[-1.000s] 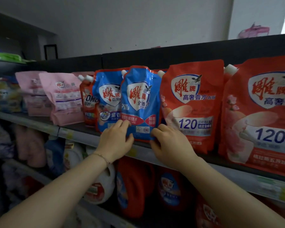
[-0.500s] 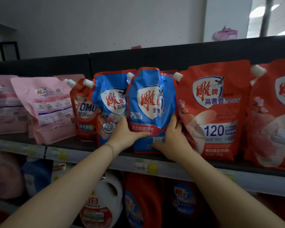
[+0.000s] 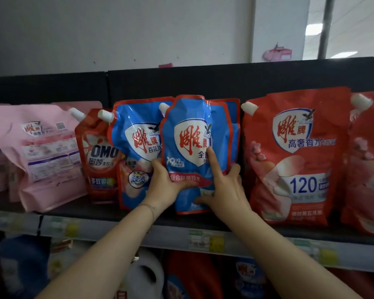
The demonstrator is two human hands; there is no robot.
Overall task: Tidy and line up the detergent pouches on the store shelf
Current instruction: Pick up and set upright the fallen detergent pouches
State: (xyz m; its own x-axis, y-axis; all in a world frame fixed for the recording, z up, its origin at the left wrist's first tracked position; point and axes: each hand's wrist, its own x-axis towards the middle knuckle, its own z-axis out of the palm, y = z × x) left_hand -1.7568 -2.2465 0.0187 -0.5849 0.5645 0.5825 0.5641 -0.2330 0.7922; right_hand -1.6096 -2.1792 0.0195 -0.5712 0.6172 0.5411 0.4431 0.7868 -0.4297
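The blue pouch (image 3: 188, 147) is held upright at the middle of the shelf (image 3: 91, 214), between both hands. Its lower left edge is clasped by the left hand (image 3: 166, 184): the thumb is laid across the front, and the fingers are hidden behind the pouch. Its right edge is wrapped by the curled fingers of the right hand (image 3: 225, 190), with the forefinger stretched straight up the front and the thumb spread over the lower corner. Each grip is thus closed on the pouch. Whether its base is set on the shelf cannot be told.

Just behind it, a covered pouch (image 3: 234, 126) is shown only as a top corner and a side strip. To its left, a second blue pouch (image 3: 136, 130) is overlapped along one side. Further left, a small red pouch (image 3: 97, 152) is partly masked, and a leaning pink pouch (image 3: 41, 152) is cut off by the frame, its print blurred.

To its right, a large red pouch (image 3: 289, 160) is separated from it by a narrow dark gap. Beyond that, a far red pouch (image 3: 369, 160) is cropped.

Below it, the price strip (image 3: 199, 238) is blurred, and the bottles (image 3: 192, 277) are lost in shadow. A band of bare shelf is left before the row, and the back panel (image 3: 203, 83) is exposed above it.
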